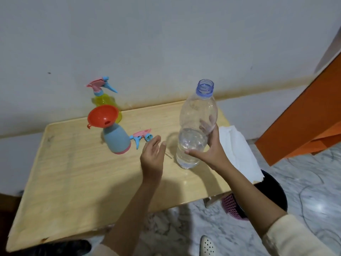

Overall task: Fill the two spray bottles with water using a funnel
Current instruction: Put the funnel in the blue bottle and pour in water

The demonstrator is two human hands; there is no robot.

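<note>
My right hand [212, 148] grips a clear plastic water bottle [196, 117] around its middle; it stands upright with no cap and water in its lower part. My left hand [152, 156] hovers open just left of it, fingers relaxed, holding nothing. A blue spray bottle [116, 139] with a pink base stands on the wooden table [77, 172], an orange funnel [103, 116] sitting in its neck. Its pink-and-blue spray head [141, 136] lies on the table beside it. Behind stands a yellow spray bottle [105, 100] with its spray head on.
White paper towels [238, 150] lie at the table's right edge. A dark bin with a pink basket [232, 206] sits on the marble floor below. An orange panel [304, 119] leans at the right. A white wall runs behind the table.
</note>
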